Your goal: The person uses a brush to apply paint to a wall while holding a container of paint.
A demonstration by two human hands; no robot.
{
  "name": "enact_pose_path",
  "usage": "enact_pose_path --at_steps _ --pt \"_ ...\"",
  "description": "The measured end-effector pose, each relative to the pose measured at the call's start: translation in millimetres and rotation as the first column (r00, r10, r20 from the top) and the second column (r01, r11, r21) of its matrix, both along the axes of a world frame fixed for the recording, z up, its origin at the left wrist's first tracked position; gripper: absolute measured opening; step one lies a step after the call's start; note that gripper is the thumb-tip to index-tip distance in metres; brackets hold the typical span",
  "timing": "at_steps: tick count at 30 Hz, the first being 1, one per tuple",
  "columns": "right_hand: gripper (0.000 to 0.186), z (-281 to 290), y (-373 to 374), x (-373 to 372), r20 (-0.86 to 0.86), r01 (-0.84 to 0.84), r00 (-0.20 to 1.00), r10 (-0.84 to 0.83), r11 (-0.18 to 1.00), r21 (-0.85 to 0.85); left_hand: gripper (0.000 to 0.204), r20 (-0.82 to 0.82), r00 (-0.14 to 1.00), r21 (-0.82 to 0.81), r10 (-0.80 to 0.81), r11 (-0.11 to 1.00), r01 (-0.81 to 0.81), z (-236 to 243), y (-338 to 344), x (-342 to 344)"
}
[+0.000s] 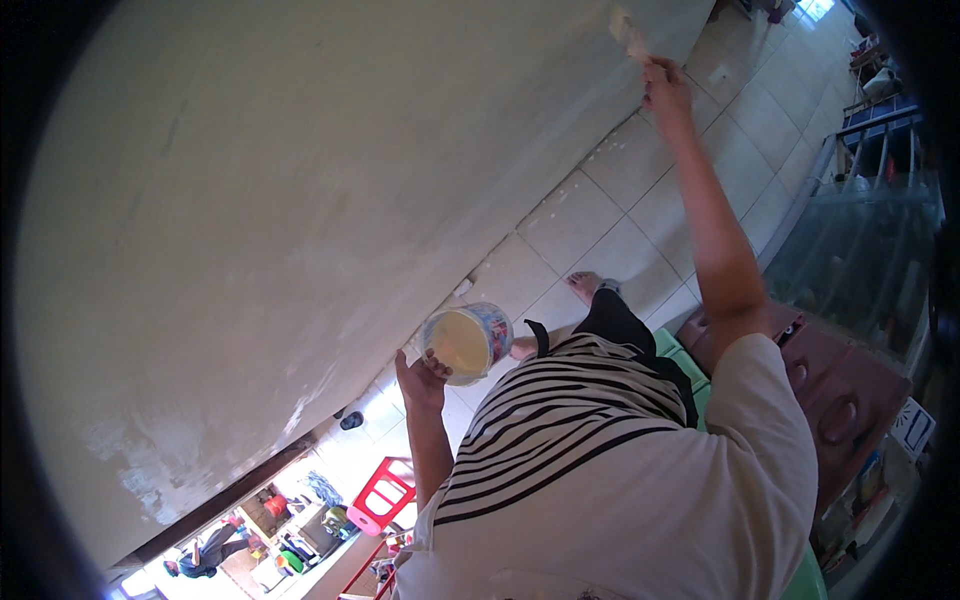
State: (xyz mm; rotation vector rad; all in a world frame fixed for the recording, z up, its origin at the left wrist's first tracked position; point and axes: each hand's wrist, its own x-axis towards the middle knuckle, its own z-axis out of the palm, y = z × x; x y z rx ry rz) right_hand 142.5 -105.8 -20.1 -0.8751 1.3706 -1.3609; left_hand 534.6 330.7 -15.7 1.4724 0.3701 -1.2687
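Note:
My right hand (667, 88) is stretched far out and up, closed around the handle of a paintbrush (628, 35). The brush's pale, paint-coated head lies against the wall (300, 200) near its far end. Close to my waist, my left hand (423, 380) grips the rim of a plastic bucket (498, 330), fingers hooked over the edge and thumb outside. Cream-coloured paint (460, 342) shows inside the bucket, which has a printed outer side. Whitish smears and uneven patches mark the lower left part of the wall.
Pale floor tiles (620, 160) run along the wall's foot, with my bare feet on them. To the right stand a maroon panelled piece (840, 410), green furniture (672, 348) and a metal-framed glass structure (860, 230). A red plastic stool (383, 495) and another person (207, 553) are at lower left.

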Motion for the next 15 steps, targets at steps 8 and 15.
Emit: enact_pose_path --at_steps 8,15 --pt "0.017 15 155 181 -0.206 -0.296 0.948 0.243 0.911 -0.287 0.066 -0.014 1.000 -0.006 -0.019 1.000 0.019 -7 2 3" --pt "0.023 69 232 210 -0.089 -0.692 0.719 0.689 0.698 -0.187 0.065 -0.028 0.999 -0.017 -0.017 1.000 0.017 -16 10 8"
